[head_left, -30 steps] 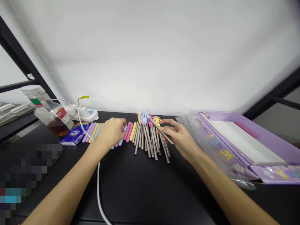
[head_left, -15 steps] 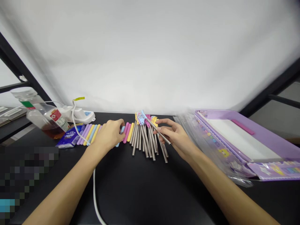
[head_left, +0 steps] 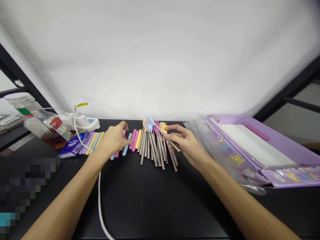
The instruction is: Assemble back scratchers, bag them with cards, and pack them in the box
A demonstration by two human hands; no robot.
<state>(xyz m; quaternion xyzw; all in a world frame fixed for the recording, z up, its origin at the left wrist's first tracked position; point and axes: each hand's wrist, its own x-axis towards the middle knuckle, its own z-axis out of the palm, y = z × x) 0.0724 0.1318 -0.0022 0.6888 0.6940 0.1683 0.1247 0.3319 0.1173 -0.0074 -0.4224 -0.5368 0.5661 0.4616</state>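
My right hand [head_left: 186,143] pinches a back scratcher [head_left: 175,147] by its steel rod; its light blue claw end points up and left. Below it lies a bunch of similar back scratchers [head_left: 155,148], with yellow, blue and pink hand-shaped heads at the wall side and bare rods toward me. On the left, my left hand [head_left: 115,138] hovers over a row of coloured tube handles, thumb and fingers apart. Its thumb is beside a light blue handle [head_left: 126,150]. Pink handles [head_left: 134,140] and a yellow handle [head_left: 138,139] lie just right of that, while others are partly hidden beneath the hand.
A purple printed box [head_left: 240,121] and crinkled clear plastic [head_left: 212,146] occupy the right side. Left are a blue packet [head_left: 72,145], a tilted bottle [head_left: 47,125] and a white power strip [head_left: 86,123]. A white cable [head_left: 100,206] runs across the black table.
My left hand has drawn slightly left and spread its fingers, leaving the light blue handle lying on the table. My right hand keeps its hold on the back scratcher. The view has shifted slightly.
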